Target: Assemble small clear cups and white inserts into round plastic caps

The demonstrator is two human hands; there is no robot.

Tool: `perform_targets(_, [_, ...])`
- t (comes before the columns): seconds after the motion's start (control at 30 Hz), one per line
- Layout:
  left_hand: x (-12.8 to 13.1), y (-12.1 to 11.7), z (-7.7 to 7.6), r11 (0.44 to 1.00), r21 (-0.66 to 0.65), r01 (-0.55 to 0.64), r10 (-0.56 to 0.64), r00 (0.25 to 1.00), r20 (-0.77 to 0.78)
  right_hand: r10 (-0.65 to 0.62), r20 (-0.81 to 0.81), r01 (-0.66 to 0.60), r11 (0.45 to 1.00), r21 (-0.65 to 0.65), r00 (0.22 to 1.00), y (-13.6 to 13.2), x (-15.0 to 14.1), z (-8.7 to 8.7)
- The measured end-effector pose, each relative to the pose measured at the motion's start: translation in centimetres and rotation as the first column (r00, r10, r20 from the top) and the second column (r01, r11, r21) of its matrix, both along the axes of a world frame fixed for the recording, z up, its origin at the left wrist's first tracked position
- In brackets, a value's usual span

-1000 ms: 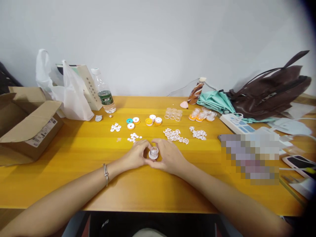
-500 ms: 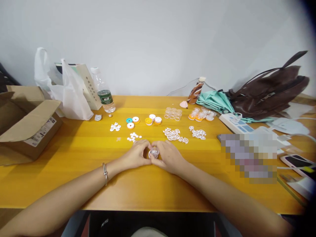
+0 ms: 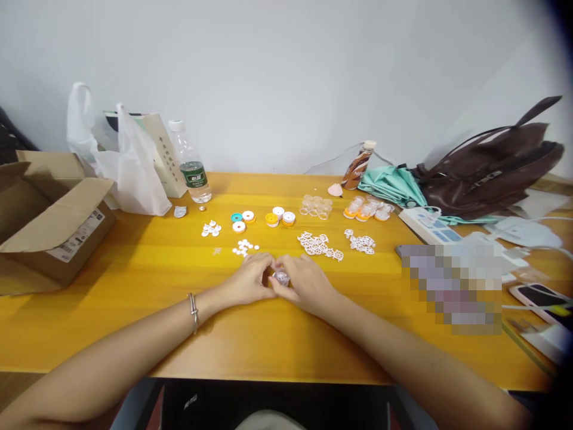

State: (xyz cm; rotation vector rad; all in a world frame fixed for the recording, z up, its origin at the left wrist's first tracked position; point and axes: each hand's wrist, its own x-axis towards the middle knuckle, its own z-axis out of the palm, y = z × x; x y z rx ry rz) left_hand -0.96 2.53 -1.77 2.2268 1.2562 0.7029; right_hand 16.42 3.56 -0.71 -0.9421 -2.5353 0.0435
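Note:
Close to the front middle of the table, my left hand (image 3: pixel 250 279) and my right hand (image 3: pixel 307 279) meet around a small round piece with a clear plastic cover (image 3: pixel 282 277). Something white and patterned shows through the clear part. My right thumb and fingers wrap its near and right sides; my left fingertips and thumb close on its left side. Fingers hide much of its edge. Just beyond my left hand lie small white discs (image 3: pixel 244 246). White openwork wheel-like pieces (image 3: pixel 314 243) are spread beyond my right hand.
White stemmed pieces (image 3: pixel 211 229), coloured round cases (image 3: pixel 239 227), clear rings (image 3: pixel 316 206) and clear-topped orange pieces (image 3: pixel 367 208) stand farther back. A cardboard box (image 3: pixel 80 239) and water bottle (image 3: pixel 194 176) are left; a power strip (image 3: pixel 430 225), phone (image 3: pixel 541 301) and brown bag (image 3: pixel 487 173) right.
The view has shifted slightly. Both hands keep their grip, and the white edge at the piece's left side shows less than before.

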Motion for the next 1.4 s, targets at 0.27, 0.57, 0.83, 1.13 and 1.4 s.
perform_targets(0.27, [-0.1,0.0,-0.2,1.0,-0.008,0.013,-0.012,0.999,0.042,0.015,-0.116,-0.016,1.0,-0.008,0.993,0.0,0.1,0.0])
perform_targets(0.57, [-0.3,0.2,-0.2,0.999,-0.025,0.02,-0.02,1.0,0.011,0.259,-0.135,-0.262,0.965,-0.004,0.956,0.3,0.6,0.7])
perform_targets(0.83, [-0.2,-0.1,0.3,0.998,-0.055,0.016,-0.013,0.998,0.067,0.057,-0.558,-0.125,0.989,-0.084,0.828,2.2,2.3,1.8])
perform_targets(1.13, [-0.3,-0.4,0.8,0.997,-0.066,0.032,-0.028,0.997,0.069,-0.48,-0.358,0.337,0.856,-0.393,0.801,12.2,5.7,0.9])
perform_targets(1.4, [-0.3,-0.3,0.7,0.998,-0.051,0.036,-0.033,0.998,0.05,-0.499,-0.226,0.444,0.859,-0.253,0.836,13.7,4.2,0.6])
